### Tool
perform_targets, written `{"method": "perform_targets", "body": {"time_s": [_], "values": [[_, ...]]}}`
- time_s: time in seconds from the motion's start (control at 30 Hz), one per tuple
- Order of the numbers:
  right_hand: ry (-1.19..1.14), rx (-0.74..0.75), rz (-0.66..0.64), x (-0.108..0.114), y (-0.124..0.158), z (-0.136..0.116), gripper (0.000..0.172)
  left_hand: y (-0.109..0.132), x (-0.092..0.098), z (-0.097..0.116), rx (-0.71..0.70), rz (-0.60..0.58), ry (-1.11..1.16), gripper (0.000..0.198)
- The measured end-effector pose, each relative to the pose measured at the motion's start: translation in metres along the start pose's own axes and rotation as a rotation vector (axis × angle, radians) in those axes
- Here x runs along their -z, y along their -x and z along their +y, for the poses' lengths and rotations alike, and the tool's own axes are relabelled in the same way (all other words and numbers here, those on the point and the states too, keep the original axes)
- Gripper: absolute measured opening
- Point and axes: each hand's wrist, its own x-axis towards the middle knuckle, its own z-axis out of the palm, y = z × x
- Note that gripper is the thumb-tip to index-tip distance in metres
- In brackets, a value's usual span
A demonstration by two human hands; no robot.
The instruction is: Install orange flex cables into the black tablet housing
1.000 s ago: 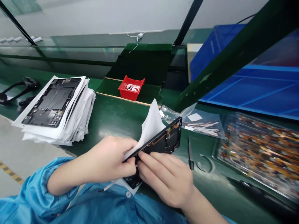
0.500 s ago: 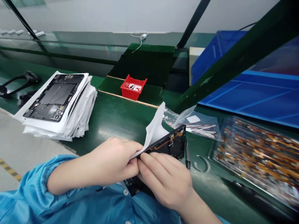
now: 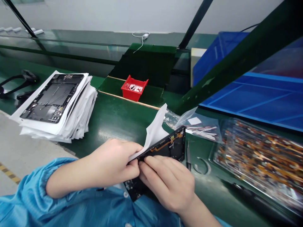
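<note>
White paper sheet (image 3: pixel 154 134) half lifted off black tablet panel (image 3: pixel 165 148), panel held tilted just above green tabletop (image 3: pixel 111 123). Left hand (image 3: pixel 113 162) pinching sheet edge against panel, right hand (image 3: pixel 167 183) clasping panel, fingers curled over it. Orange flex strip (image 3: pixel 164 143) along edge. Looks like mid-peel; next move wants steady, slow pull on thin paper.

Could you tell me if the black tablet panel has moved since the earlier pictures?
Yes, the black tablet panel has shifted toward the person, away from the red bin.
</note>
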Motion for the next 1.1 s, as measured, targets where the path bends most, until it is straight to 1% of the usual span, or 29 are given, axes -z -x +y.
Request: {"method": "perform_targets", "body": {"time_s": [0.23, 0.43, 0.6, 0.7, 0.73, 0.8, 0.9, 0.97, 1.03, 1.1], "values": [[-0.012, -0.025, 0.0, 0.0, 0.002, 0.001, 0.009, 0.002, -0.001, -0.003, -0.002, 0.013, -0.016, 0.004], [-0.015, -0.026, 0.001, -0.001, 0.001, 0.001, 0.01, 0.001, 0.0, -0.004, -0.003, 0.022, 0.005, 0.008], [-0.024, -0.023, 0.0, -0.003, 0.002, 0.003, 0.01, -0.001, 0.002, -0.006, 0.046, 0.0, 0.088, 0.01], [-0.019, -0.087, 0.033, -0.005, 0.001, 0.005, 0.007, -0.006, 0.002, -0.017, 0.117, -0.04, 0.21, 0.017], [-0.023, -0.135, 0.049, -0.005, 0.001, 0.006, 0.008, -0.008, 0.001, -0.022, 0.146, -0.051, 0.265, 0.021], [-0.09, -0.282, 0.071, -0.007, -0.001, 0.007, 0.008, -0.012, -0.003, -0.034, 0.203, -0.086, 0.405, 0.027], [-0.342, -0.584, 0.079, -0.008, -0.004, 0.008, 0.011, -0.017, -0.011, -0.054, 0.278, -0.191, 0.699, 0.03], [-0.549, -0.808, 0.055, -0.01, -0.003, 0.008, 0.016, -0.018, -0.019, -0.065, 0.304, -0.222, 0.871, 0.04], [-0.758, -1.033, 0.005, -0.013, -0.001, 0.009, 0.023, -0.016, -0.027, -0.074, 0.302, -0.195, 0.943, 0.056], [-0.942, -1.221, -0.056, -0.017, 0.002, 0.011, 0.034, -0.012, -0.035, -0.078, 0.292, -0.153, 0.886, 0.07]]}}
